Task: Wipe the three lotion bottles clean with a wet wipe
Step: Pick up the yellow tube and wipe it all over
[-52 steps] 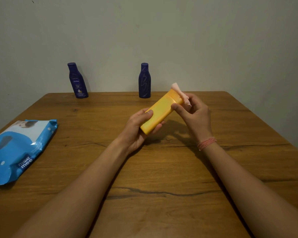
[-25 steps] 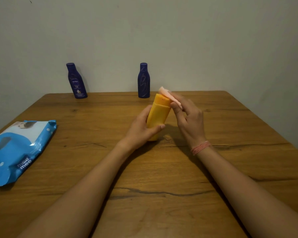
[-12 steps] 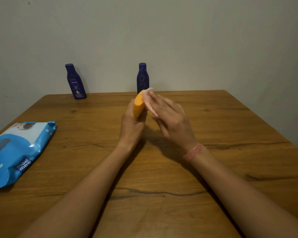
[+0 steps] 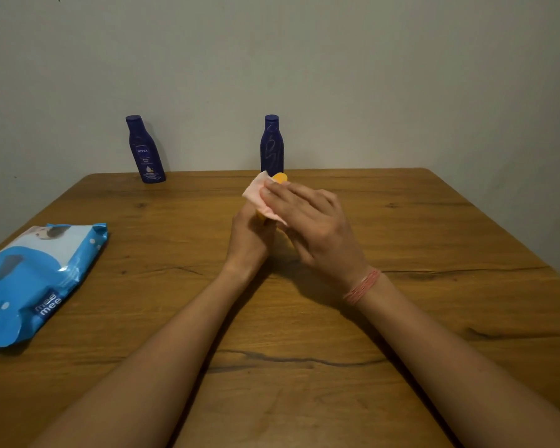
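The left blue bottle (image 4: 144,150) reads "NIVEA". Well left of it, the blue wipes pack (image 4: 36,279) reads "mee mee".

Two blue bottles (image 4: 272,143) behind hands (image 4: 304,221)

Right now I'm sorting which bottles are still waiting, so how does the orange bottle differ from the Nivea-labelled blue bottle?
The orange bottle is held in the left hand; the Nivea bottle stands untouched at the table's far edge. The orange bottle is mostly hidden by hands and the wipe that the right hand presses on it; the Nivea bottle shows fully, white label forward. One is orange, the other dark blue.
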### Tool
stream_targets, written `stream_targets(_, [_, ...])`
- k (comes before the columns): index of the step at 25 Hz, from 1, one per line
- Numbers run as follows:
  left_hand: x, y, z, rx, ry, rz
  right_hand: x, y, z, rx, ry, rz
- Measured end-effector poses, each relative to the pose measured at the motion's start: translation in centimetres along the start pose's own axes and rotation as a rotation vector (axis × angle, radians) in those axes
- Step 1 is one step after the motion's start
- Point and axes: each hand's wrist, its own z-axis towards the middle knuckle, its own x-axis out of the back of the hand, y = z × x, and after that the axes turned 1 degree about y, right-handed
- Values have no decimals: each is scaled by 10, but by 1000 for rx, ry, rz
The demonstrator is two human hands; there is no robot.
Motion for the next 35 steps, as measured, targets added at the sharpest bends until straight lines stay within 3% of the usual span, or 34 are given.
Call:
stream_targets(6, [-2, 5, -1, -72, -73, 55, 0, 21, -6, -171, 59, -27])
stream_targets(12, [0, 5, -2, 18, -46, -39, -1, 9, -3, -8, 25, -34])
stream_targets(16, [-3, 10, -1, -7, -94, -30, -4, 25, -10, -274, 49, 17])
stream_targets(18, [-7, 12, 1, 88, -123, -133, -7, 25, -13, -288, -6, 83])
stream_targets(22, [-9, 8, 1, 269, -233, -589, -10, 4, -4, -207, 13, 197])
stream_targets(26, [-3, 24, 2, 468, -84, -969, -9, 0, -7, -239, -92, 296])
stream_targets(29, [10, 24, 10, 484, 81, -959, -11, 9, -13, -181, -216, 338])
stream_targets(30, [14, 22, 12, 464, 116, -927, -10, 11, -13, -229, -231, 381])
stream_targets(32, [15, 18, 17, 456, 165, -850, -10, 20, -13, -503, -130, 520])
stream_targets(35, [-9, 25, 30, 395, 169, -656, -2, 55, -16, -1021, 272, 684])
